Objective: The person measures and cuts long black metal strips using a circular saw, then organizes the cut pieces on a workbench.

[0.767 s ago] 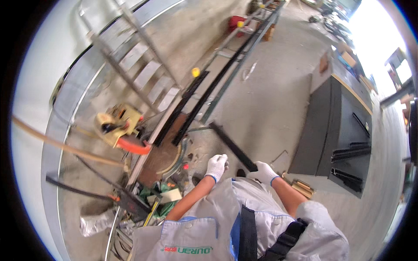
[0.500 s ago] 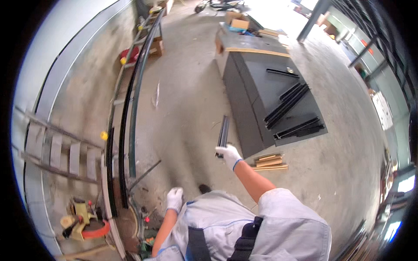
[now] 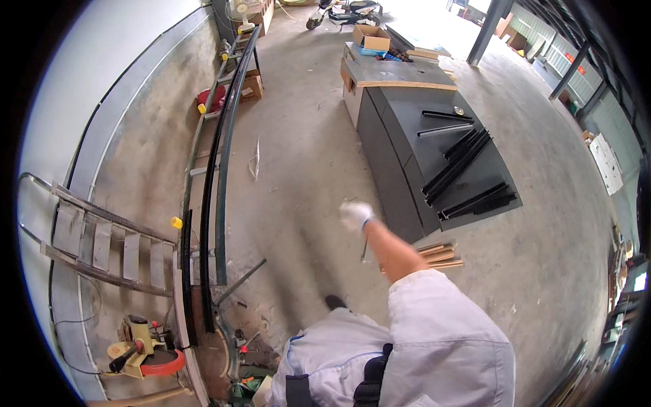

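Note:
My right hand [image 3: 356, 216], in a white glove, is held out over the concrete floor to the left of the grey workbench [image 3: 392, 169]. Motion smears its fingers, so I cannot make out whether they hold anything. On the bench's dark top lie several black metal profiles [image 3: 456, 166], some in a slanting bundle. Farther back, one thin profile [image 3: 444, 129] rests close to another [image 3: 446, 116], near a small round object [image 3: 459, 111]. My left hand is out of the picture.
Long black bars [image 3: 215, 156] run along a rack at the left, beside a ladder [image 3: 112, 247]. A cut-off saw [image 3: 146, 356] with an orange-red guard stands lower left. Wooden strips [image 3: 439, 256] lie by the bench's foot. A cardboard box [image 3: 371, 37] sits at its far end.
The black profile has left my right hand's earlier grip; an additional profile now lies on the bench top. My left hand has gone out of view.

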Demonstrator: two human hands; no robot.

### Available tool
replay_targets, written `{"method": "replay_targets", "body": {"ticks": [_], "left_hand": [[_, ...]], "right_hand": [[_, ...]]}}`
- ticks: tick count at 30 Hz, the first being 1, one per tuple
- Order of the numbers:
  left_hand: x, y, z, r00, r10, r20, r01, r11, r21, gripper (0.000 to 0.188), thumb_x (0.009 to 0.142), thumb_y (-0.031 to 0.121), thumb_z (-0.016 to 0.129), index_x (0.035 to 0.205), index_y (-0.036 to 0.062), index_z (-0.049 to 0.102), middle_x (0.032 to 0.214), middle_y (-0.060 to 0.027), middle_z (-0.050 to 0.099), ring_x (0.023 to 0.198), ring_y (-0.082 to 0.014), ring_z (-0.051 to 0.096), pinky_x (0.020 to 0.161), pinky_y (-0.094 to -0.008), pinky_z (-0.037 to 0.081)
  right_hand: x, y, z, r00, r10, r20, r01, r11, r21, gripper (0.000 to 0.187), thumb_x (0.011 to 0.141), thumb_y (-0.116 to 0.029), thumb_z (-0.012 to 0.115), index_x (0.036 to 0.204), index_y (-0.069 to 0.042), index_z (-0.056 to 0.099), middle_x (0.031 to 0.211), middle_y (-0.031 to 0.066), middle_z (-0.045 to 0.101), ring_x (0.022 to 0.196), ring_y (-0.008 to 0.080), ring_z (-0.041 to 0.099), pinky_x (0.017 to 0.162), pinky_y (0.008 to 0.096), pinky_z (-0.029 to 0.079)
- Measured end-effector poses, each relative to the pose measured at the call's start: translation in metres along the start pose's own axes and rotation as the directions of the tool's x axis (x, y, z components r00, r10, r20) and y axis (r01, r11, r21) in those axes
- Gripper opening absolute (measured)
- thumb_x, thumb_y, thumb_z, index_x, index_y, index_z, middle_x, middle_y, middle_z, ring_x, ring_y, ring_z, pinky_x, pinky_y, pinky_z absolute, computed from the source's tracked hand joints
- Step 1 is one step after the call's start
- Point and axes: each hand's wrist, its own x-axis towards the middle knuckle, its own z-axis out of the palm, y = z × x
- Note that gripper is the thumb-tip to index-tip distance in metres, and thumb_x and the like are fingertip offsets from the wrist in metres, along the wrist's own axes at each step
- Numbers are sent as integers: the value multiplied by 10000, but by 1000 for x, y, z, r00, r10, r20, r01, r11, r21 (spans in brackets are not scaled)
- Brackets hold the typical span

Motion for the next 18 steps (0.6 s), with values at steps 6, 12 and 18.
{"method": "replay_targets", "body": {"ticks": [6, 12, 18], "left_hand": [[6, -104, -66, 922, 25, -386, -100, 979, -175, 305, 962, 231, 556, 1010, -42, 682, 1026, -252, 674, 912, -394, 642, 823, -464, 503], [17, -175, -250, 752, 109, -650, -121, 992, 25, 358, 959, 237, 604, 1215, -6, 661, 1264, -212, 645, 1186, -398, 580, 1061, -467, 431], [86, -279, -310, 548, 301, -781, -106, 950, 292, 463, 831, 274, 748, 1214, 54, 607, 1273, -199, 606, 1195, -401, 563, 1032, -507, 441]], "right_hand": [[-192, -203, 198, 749, -36, 662, -342, 834, 433, 316, 913, -310, 711, 1148, -102, 748, 1007, 33, 730, 905, 172, 680, 749, 344, 579], [-304, -291, 236, 696, -272, 665, -78, 892, 446, 404, 884, -217, 726, 1235, -19, 695, 1098, 118, 730, 867, 223, 698, 736, 357, 582], [-359, -295, 273, 637, -125, 761, -73, 973, 221, 418, 894, -168, 696, 1246, 52, 647, 894, 94, 716, 667, 149, 658, 556, 295, 510]]}}
